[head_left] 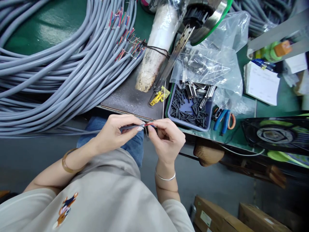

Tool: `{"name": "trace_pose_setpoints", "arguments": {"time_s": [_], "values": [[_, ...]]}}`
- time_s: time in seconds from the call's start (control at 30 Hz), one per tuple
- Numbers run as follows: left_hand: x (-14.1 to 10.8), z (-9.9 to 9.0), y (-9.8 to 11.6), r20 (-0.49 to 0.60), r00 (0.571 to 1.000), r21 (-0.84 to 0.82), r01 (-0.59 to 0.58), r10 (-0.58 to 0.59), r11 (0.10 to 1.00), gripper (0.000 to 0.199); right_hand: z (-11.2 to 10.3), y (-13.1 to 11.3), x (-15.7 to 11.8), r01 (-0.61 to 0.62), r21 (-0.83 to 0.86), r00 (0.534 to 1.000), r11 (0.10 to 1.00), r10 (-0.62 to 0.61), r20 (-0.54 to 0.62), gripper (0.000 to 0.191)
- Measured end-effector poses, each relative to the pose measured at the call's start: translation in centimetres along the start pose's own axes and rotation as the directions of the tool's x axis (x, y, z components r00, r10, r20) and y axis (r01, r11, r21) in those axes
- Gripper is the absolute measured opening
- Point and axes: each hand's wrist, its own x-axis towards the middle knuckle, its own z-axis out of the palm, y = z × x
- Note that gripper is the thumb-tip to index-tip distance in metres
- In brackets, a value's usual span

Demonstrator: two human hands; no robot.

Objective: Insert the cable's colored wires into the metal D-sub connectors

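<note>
My left hand [120, 130] pinches a grey cable [130, 127] close to its stripped end, in front of the table's edge. Thin inner wires [149, 124], a red one among them, come out of that end. The fingers of my right hand [166, 133] are closed on these wires, just right of the left fingertips. A bare strand hangs down between the two hands. The cable's other side trails left toward a large bundle of grey cables [72, 80], whose stripped ends show coloured wires.
A blue tray [209, 124] holds small black tubes and metal connectors, with a plastic bag [212, 64] behind. Blue-handled pliers [224, 120], a fan [275, 133] and a paper stack [262, 82] lie rightward. A solder spool [207, 19] and yellow clips [158, 96] sit near the middle.
</note>
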Motion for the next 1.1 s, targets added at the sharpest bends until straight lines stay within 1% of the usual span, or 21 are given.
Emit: {"name": "trace_pose_setpoints", "arguments": {"time_s": [0.1, 0.27, 0.37, 0.43, 0.5, 0.53, 0.6, 0.63, 0.67, 0.7, 0.73, 0.8, 0.87, 0.93, 1.03, 1.1], "values": [[0.1, -0.2, -0.1, 0.039, 0.999, 0.024, -0.02, 0.019, 1.0, 0.013, -0.2, -0.3, 0.2, -0.016, 0.001, 0.999, 1.0, 0.016, 0.038, 0.011], [0.1, -0.3, -0.2, 0.075, 0.996, 0.056, -0.055, 0.051, 0.997, 0.014, -0.9, -0.5, 0.4, -0.015, -0.066, 0.995, 0.998, 0.021, 0.098, 0.008], [0.1, -0.3, -0.3, 0.103, 0.991, 0.105, -0.092, 0.082, 0.99, 0.014, -1.3, -0.5, 0.5, 0.023, -0.099, 0.988, 0.995, -0.008, 0.153, 0.009], [0.2, -0.3, -0.2, 0.127, 0.989, 0.139, -0.094, 0.077, 0.986, 0.014, -1.4, -0.5, 0.4, 0.051, -0.112, 0.983, 0.992, -0.03, 0.179, 0.01], [0.2, -0.2, -0.1, 0.15, 0.988, 0.129, -0.047, 0.027, 0.991, 0.012, -1.4, -0.5, 0.3, 0.031, -0.104, 0.984, 0.994, -0.012, 0.179, 0.01], [0.2, 0.0, 0.1, 0.157, 0.987, 0.094, 0.003, -0.018, 0.996, 0.011, -1.2, -0.5, 0.3, -0.005, -0.084, 0.985, 0.996, 0.019, 0.169, 0.009], [0.2, 0.3, 0.3, 0.156, 0.977, -0.04, 0.151, -0.143, 0.988, 0.005, -0.9, -0.5, 0.1, -0.106, -0.011, 0.985, 0.994, 0.107, 0.134, 0.007], [0.2, 0.5, 0.4, 0.152, 0.966, -0.123, 0.228, -0.208, 0.966, 0.003, -0.7, -0.4, 0.1, -0.161, 0.037, 0.981, 0.986, 0.156, 0.119, 0.008], [0.1, 0.7, 0.5, 0.146, 0.953, -0.197, 0.291, -0.265, 0.936, 0.006, -0.5, -0.4, 0.0, -0.211, 0.086, 0.973, 0.974, 0.201, 0.112, 0.009], [0.1, 0.9, 0.6, 0.136, 0.943, -0.254, 0.329, -0.303, 0.91, 0.01, -0.3, -0.3, 0.0, -0.25, 0.132, 0.965, 0.959, 0.237, 0.108, 0.01], [0.1, 1.1, 0.7, 0.119, 0.939, -0.29, 0.343, -0.322, 0.894, 0.013, -0.2, -0.3, -0.1, -0.277, 0.173, 0.959, 0.945, 0.261, 0.106, 0.012], [0.2, 1.3, 0.8, 0.07, 0.945, -0.309, 0.326, -0.321, 0.893, 0.016, 0.1, -0.3, -0.2, -0.29, 0.222, 0.957, 0.931, 0.275, 0.095, 0.015], [0.3, 1.4, 1.0, 0.017, 0.951, -0.289, 0.299, -0.307, 0.91, 0.016, 0.4, -0.4, -0.2, -0.259, 0.203, 0.966, 0.944, 0.251, 0.064, 0.017], [0.4, 1.4, 1.3, -0.015, 0.953, -0.256, 0.29, -0.304, 0.922, 0.017, 0.6, -0.6, -0.3, -0.182, 0.111, 0.983, 0.977, 0.181, 0.019, 0.015], [0.5, 1.4, 1.7, -0.001, 0.955, -0.227, 0.29, -0.298, 0.93, 0.018, 0.8, -0.7, -0.3, -0.031, -0.041, 0.999, 0.999, 0.03, -0.023, 0.012], [0.6, 1.3, 1.8, 0.022, 0.952, -0.237, 0.301, -0.305, 0.924, 0.022, 0.8, -0.7, -0.2, 0.014, -0.081, 1.0, 0.997, -0.015, -0.008, 0.018]]}}
